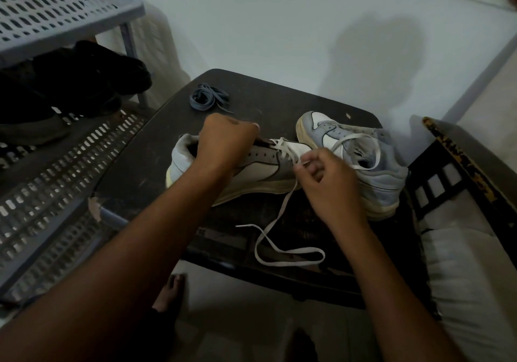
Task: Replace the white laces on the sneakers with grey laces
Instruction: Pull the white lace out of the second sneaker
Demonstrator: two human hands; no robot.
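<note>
On table [156, 149], near sneaker [251, 171] lengthwise left-right

Hands [324, 177] on white-laced sneaker [263, 166]

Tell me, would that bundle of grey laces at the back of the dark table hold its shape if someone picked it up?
Probably not. The bundle of flat grey laces lies in loose loops with its ends straggling out, so it would likely flop and unravel when lifted. It looks thin and light. Being flat, it should not roll on the dark table if pushed.
</note>
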